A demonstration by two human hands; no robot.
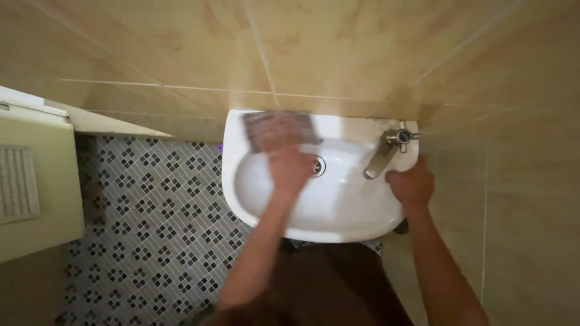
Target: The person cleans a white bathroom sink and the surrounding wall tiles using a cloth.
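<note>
- Cloth (pixel 279 128), dark and patterned, lies spread on the back rim of the white sink (pixel 338 226), at its left rear corner against the tiled wall (pixel 338 48).
- We see our left hand (pixel 289 164) pressed flat over the near edge of the cloth, fingers stretched toward the wall; the hand is blurred, so it seems to lie open on the cloth rather than clutch it.
- Our right hand (pixel 411 184) rests on the right rim of the sink, just beside the tap, fingers curled over the edge and gripping nothing else.
- A metal tap (pixel 383 156) stands at the right rear corner, its spout angled down into the basin.
- We make out the round drain (pixel 316 165) in the middle of the basin, partly hidden by the left hand.
- Below the sink on the left spreads a floor (pixel 151 217) of small dark and pale mosaic tiles.
- A cream-coloured door (pixel 33 187) with a vent grille stands at the far left.
</note>
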